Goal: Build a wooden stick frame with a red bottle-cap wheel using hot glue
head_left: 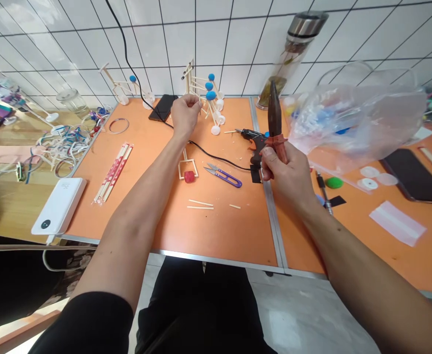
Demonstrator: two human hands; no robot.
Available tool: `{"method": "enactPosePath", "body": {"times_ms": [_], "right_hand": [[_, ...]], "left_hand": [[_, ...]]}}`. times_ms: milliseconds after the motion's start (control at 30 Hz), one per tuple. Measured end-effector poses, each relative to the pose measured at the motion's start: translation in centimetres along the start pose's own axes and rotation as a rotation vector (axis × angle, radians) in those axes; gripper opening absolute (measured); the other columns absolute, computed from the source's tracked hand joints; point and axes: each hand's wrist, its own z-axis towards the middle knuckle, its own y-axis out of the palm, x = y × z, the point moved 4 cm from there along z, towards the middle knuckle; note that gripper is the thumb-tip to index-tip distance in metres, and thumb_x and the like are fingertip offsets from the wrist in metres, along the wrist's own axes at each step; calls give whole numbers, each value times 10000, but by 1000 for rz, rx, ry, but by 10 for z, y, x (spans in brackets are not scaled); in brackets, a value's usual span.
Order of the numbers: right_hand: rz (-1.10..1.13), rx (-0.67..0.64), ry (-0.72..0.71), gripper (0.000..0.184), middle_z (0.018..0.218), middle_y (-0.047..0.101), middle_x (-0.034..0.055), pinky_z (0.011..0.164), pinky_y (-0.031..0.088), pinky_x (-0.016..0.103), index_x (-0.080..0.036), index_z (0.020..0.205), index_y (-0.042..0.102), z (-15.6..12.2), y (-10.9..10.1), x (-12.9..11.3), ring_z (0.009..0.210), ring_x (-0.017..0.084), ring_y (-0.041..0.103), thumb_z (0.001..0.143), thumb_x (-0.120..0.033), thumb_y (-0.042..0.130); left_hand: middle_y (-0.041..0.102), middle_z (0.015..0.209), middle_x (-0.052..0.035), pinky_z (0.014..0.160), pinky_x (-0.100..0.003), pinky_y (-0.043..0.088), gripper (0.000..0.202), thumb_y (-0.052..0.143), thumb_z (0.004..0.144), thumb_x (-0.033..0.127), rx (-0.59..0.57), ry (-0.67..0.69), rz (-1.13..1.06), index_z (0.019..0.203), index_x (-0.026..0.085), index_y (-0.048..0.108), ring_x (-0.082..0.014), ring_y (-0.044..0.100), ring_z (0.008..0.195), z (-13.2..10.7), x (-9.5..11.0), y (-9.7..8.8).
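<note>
Black sleeve (90, 322) nearest, arms spread apart | orange table (219, 231) beneath | plastic bag (356, 123) beyond right hand (287, 169) | left hand (185, 114) pinches top of stick model (209, 101), upright, blue balls (211, 77) on, seemingly far along | right hand clamps pliers (274, 113), nose up | snips (225, 175) between hands | loose sticks (200, 204) nearer, unused

Red-handled pliers (274, 115) stand upright, dark nose toward 12 o'clock; at their 9 o'clock stands a blue-tipped stick model (208, 101).

The flat table (219, 231) is orange. The long metal pliers (274, 110) are brown with red handles; the pale wooden stick model (210, 95) bears blue balls.
</note>
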Motion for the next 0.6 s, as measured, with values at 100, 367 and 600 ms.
{"method": "enactPosePath", "body": {"times_ms": [100, 367, 600], "right_hand": [[-18, -8, -12, 489, 653, 588, -9, 557, 506, 429, -306, 958, 660, -1, 1, 2, 555, 226, 556, 1058, -779, 732], [-109, -22, -19, 434, 660, 597, -4, 608, 477, 429, -306, 915, 616, -3, 3, -1, 604, 237, 572, 1110, -685, 699], [-124, -28, -21, 434, 675, 601, 1, 587, 453, 411, -307, 924, 640, -1, 3, 4, 629, 241, 583, 1103, -697, 703]], "left_hand": [[675, 727, 3, 766, -326, 450, 312, 847, 873, 161, 255, 261, 174, 716, 274, 603, -222, 664, 898, 2, 1, 5], [614, 768, 4, 776, -328, 353, 367, 840, 919, 94, 213, 236, 167, 734, 250, 564, -201, 567, 908, -1, -2, 14], [510, 690, 28, 771, -335, 235, 400, 922, 936, 210, 152, 196, 151, 802, 262, 549, -183, 472, 939, -3, -3, 19]]}}
